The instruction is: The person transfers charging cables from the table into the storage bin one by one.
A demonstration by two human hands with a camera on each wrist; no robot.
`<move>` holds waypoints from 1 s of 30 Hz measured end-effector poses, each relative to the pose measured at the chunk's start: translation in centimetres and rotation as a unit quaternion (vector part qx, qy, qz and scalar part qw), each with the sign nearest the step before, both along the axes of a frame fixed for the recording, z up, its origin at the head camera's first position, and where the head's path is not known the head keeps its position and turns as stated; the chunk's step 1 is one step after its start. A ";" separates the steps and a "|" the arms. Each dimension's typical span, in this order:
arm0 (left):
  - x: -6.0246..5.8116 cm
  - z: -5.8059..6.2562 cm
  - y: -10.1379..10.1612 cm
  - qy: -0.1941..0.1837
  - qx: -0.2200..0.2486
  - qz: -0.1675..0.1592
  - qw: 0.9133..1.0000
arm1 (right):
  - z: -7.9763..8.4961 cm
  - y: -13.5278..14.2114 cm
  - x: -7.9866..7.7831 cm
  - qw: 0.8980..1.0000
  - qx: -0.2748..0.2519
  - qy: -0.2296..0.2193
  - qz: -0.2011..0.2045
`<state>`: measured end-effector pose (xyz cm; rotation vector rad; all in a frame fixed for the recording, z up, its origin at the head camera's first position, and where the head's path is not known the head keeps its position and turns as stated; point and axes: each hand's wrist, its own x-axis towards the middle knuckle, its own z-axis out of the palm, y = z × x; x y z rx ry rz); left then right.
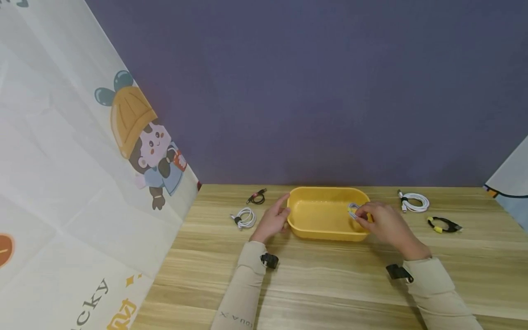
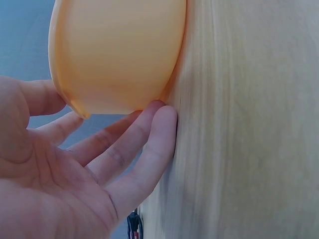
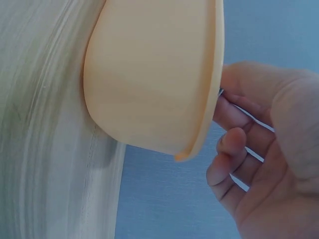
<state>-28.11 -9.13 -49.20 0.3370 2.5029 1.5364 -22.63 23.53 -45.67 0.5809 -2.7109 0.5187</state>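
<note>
The left hand [image 1: 272, 221], its fingers loosely spread, touched the left end of a yellow, rounded-rectangular plastic basket [image 1: 317, 215], and at that basket's right end a coiled pale-grey cable [image 1: 353, 210] with a yellow tie was pinched in the fingers of the right hand [image 1: 386, 222].

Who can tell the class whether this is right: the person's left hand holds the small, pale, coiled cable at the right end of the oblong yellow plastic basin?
The side is wrong: the head view shows the person's right hand holding the small, pale, coiled cable at the right end of the basin.
</note>
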 end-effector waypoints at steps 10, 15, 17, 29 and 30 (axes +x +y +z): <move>0.0 0.1 0.1 0.000 0.001 0.006 1.000 | -0.1 0.2 -0.1 1.000 -0.007 -0.030 -0.003; 0.0 0.1 0.2 0.001 0.002 0.007 1.000 | -0.2 0.2 -0.2 0.999 -0.010 -0.040 -0.006; 0.0 0.1 0.1 0.002 0.004 0.007 1.000 | -0.3 0.2 -0.2 0.999 -0.010 -0.043 -0.007; 0.1 0.3 0.1 -0.002 -0.002 0.008 1.000 | -0.6 0.1 -0.2 0.998 -0.018 -0.060 0.005; 0.1 0.3 0.1 -0.002 -0.003 0.008 1.000 | -0.6 0.1 -0.2 0.998 -0.019 -0.062 0.006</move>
